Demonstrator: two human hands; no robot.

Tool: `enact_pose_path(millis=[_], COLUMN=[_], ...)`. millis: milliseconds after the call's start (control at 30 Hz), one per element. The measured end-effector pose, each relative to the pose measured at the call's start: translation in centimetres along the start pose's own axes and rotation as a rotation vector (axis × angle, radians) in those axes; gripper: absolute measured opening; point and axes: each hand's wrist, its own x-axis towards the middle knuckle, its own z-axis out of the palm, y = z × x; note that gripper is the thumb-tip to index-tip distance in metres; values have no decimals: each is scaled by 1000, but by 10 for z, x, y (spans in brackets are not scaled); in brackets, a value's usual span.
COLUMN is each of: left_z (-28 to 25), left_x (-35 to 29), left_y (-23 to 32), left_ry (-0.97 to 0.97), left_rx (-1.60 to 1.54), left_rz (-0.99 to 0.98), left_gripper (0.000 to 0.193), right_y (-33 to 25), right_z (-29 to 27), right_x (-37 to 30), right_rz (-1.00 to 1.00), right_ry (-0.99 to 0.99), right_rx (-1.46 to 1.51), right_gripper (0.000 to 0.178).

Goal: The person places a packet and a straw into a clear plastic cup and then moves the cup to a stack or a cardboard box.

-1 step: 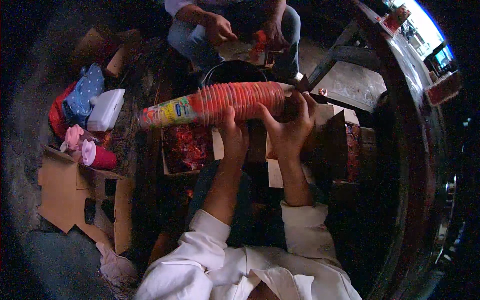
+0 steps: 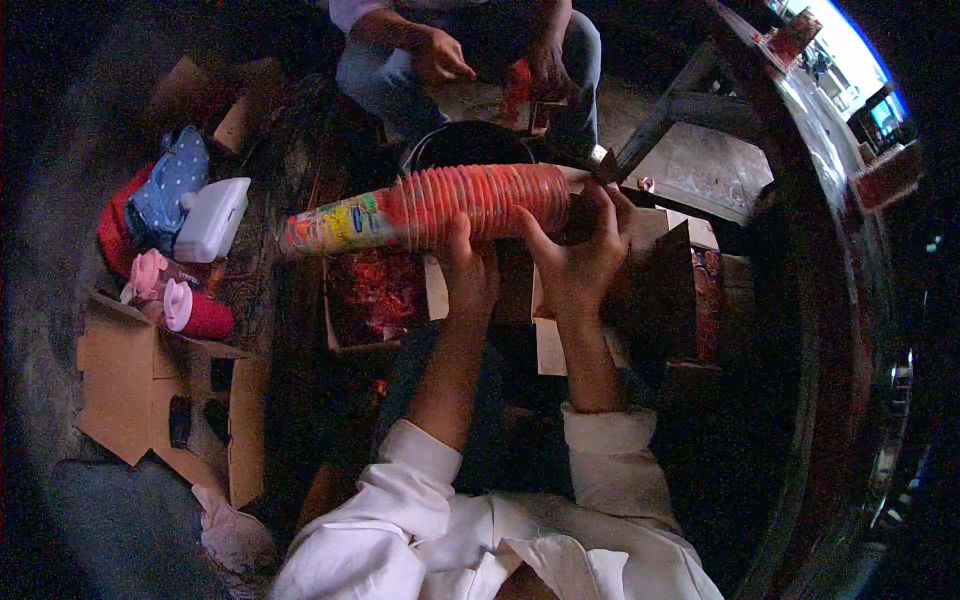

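A long stack of nested plastic cups [image 2: 480, 200], clear with a reddish tint, lies nearly level across the middle of the view. Its narrow left end carries a colourful printed label. From below, my left hand [image 2: 466, 265] grips the stack near its middle, with the thumb on the near side and the other fingers mostly hidden behind. At the wide right end my right hand [image 2: 580, 245] has its thumb against the cups and its fingers up around the end rim. Under the stack stands an open carton [image 2: 430, 290] holding dark red, shiny packed contents.
Beyond the stack sits a black bucket [image 2: 470, 140]; behind it a co-worker's hands [image 2: 440, 58] handle something red. At left are a white lidded box [image 2: 212, 220], a dotted blue cloth [image 2: 175, 185], a pink tumbler [image 2: 205, 312] and a cut cardboard box [image 2: 120, 370]. More cartons [image 2: 650, 290] stand right.
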Motion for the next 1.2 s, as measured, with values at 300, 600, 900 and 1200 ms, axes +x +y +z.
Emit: enact_pose_path(millis=[300, 600, 900, 1200], left_z=[-14, -2, -16, -20], left_x=[9, 1, 5, 11], left_y=[-9, -8, -9, -13], left_ry=[-15, 66, -23, -29], left_rx=[32, 20, -80, -40], left_rz=[-25, -40, -114, -75], left_gripper=[56, 56, 45, 50], right_y=[0, -5, -4, -4], right_z=[3, 0, 3, 2], right_x=[0, 0, -1, -1], right_rz=[17, -5, 10, 10], right_ry=[10, -6, -15, 9], right_rx=[130, 53, 64, 72], right_gripper=[73, 66, 77, 69])
